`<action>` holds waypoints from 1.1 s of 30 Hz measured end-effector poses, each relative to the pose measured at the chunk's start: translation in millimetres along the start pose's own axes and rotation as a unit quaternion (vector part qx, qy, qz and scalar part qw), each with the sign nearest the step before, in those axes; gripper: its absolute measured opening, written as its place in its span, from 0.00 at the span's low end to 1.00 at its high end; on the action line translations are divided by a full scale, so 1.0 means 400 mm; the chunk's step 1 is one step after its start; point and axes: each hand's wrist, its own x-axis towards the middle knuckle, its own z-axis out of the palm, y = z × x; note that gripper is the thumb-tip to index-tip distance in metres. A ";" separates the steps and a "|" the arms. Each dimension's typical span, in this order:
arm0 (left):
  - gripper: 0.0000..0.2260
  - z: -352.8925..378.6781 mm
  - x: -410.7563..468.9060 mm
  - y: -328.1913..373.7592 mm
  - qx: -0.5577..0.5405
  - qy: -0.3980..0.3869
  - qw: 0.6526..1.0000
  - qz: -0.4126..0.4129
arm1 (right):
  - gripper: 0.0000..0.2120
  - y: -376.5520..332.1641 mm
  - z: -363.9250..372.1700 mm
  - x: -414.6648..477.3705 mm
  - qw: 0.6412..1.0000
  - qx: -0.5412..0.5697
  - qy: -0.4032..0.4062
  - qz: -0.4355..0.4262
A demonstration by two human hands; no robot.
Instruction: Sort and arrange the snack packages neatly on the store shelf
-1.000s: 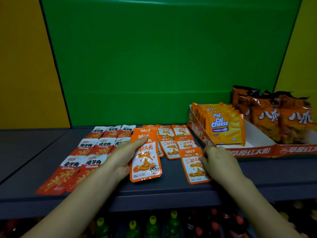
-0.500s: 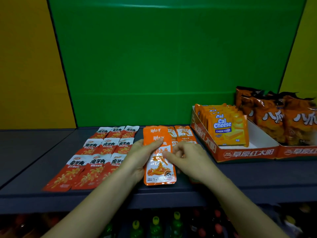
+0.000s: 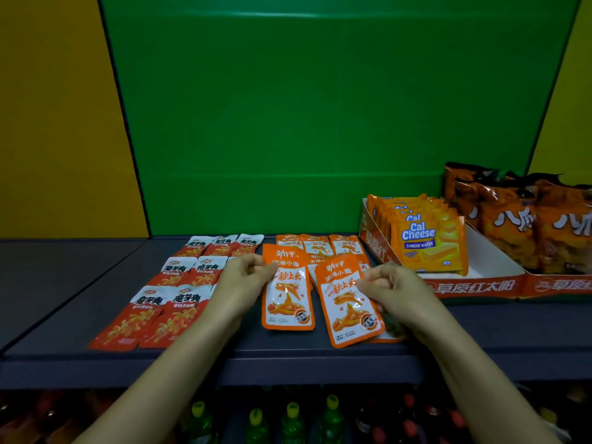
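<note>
Two orange snack packets lie near the front of the dark shelf [image 3: 80,283]. My left hand [image 3: 245,278] pinches the left edge of the left orange packet [image 3: 287,299]. My right hand [image 3: 392,291] pinches the right edge of the right orange packet [image 3: 347,306], which is tilted and overlaps another packet beneath it. Behind them lie rows of the same orange packets [image 3: 320,248]. To the left, red-and-white packets [image 3: 179,296] lie in neat rows.
A red cardboard tray [image 3: 480,285] at the right holds Cal Cheese wafer packs [image 3: 429,243] and dark orange snack bags [image 3: 525,225]. A green back panel stands behind the shelf. Bottles [image 3: 293,421] fill the shelf below.
Both hands held one orange packet together half a second ago. Now they have parted, each with its own packet, side by side. The camera has also drifted left.
</note>
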 end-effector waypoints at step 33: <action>0.12 0.056 0.015 -0.053 0.617 0.094 0.765 0.158 | 0.12 0.018 0.084 -0.002 0.847 -0.496 0.123 -0.147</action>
